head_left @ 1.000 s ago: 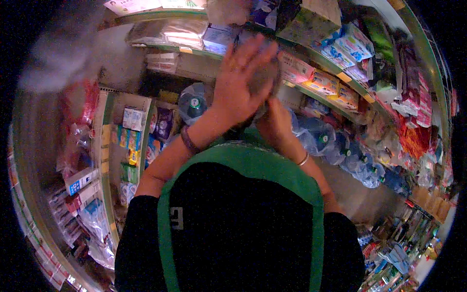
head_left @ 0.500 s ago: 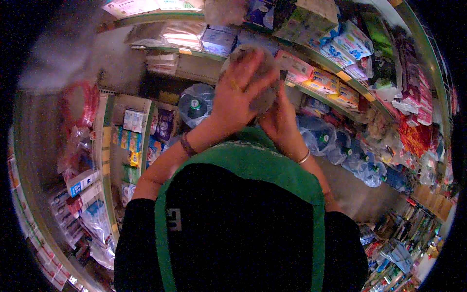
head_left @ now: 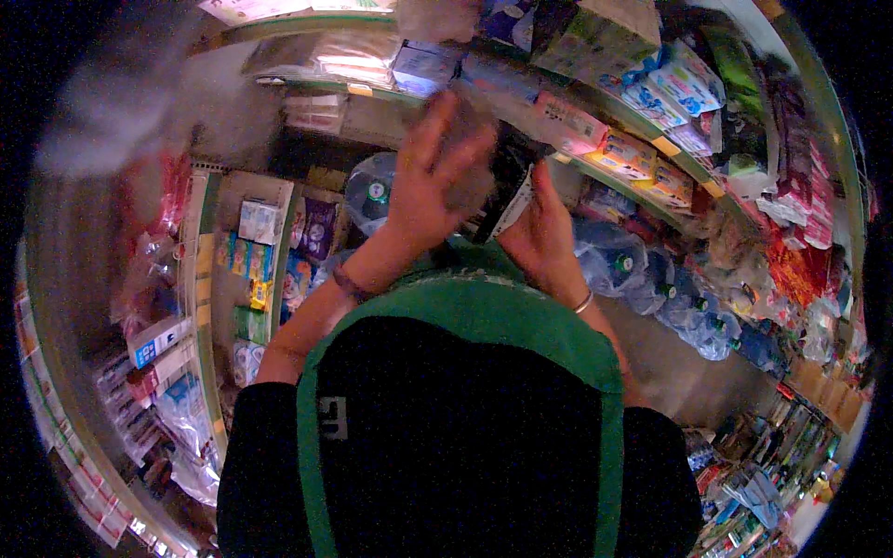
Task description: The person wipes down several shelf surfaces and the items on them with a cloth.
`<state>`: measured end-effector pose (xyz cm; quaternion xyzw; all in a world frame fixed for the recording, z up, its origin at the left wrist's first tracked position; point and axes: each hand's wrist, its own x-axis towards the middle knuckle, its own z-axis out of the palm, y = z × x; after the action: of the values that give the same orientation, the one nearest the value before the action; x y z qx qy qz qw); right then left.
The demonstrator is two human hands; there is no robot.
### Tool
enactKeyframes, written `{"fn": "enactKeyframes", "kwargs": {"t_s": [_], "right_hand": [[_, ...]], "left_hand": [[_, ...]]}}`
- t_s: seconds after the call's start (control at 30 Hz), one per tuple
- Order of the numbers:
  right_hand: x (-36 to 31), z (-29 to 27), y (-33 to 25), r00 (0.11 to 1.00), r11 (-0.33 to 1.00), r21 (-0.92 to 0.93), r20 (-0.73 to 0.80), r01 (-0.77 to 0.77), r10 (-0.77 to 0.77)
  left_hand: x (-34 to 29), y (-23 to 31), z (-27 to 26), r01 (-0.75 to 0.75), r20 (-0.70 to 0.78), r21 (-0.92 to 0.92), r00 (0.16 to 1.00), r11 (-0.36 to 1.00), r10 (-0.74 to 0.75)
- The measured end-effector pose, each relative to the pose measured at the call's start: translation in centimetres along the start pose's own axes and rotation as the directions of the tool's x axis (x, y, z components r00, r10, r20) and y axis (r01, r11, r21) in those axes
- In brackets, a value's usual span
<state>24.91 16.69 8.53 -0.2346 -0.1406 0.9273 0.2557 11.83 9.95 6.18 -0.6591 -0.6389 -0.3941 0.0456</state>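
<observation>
Both my arms reach up in front of my chest. My left hand (head_left: 423, 186) has its fingers over a greyish-brown cloth (head_left: 473, 167), which is blurred and bunched up. In my right hand (head_left: 544, 228) is a dark, flat-sided pack (head_left: 510, 172) with a pale strip along one edge, gripped by its right side. The cloth lies beside the pack; whether they touch is hard to tell. Most of the right fingers are hidden behind the pack.
Shelves with boxed goods (head_left: 623, 153) curve across the far side and right. Large clear water bottles (head_left: 609, 256) stand below on the right, with another bottle (head_left: 374, 191) left of my hands. A lower shelf (head_left: 246, 223) with small packs is at left.
My left hand and the cloth have moved left, uncovering the dark pack that was mostly hidden behind them. My right hand has stayed nearly in place.
</observation>
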Motion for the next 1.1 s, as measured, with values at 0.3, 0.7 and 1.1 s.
{"fn": "enactKeyframes", "kwargs": {"t_s": [0.3,0.7,1.1], "right_hand": [[-0.1,-2.2,0.0,0.979,0.990,0.015,0.152,-0.143,0.139],[0.3,-6.5,-1.6,0.864,-0.195,-0.922,0.383,0.335,-0.326],[0.0,-3.2,0.5,0.838,-0.027,-0.902,0.411,0.431,-0.359]], "left_hand": [[-0.6,-2.2,1.9,0.545,0.077,-0.501,0.802,0.672,-0.593],[1.3,-4.1,-7.0,0.156,0.373,-0.883,0.806,-0.443,-0.460],[3.0,1.4,-1.5,0.498,0.249,-0.332,0.866,0.802,-0.435]]}}
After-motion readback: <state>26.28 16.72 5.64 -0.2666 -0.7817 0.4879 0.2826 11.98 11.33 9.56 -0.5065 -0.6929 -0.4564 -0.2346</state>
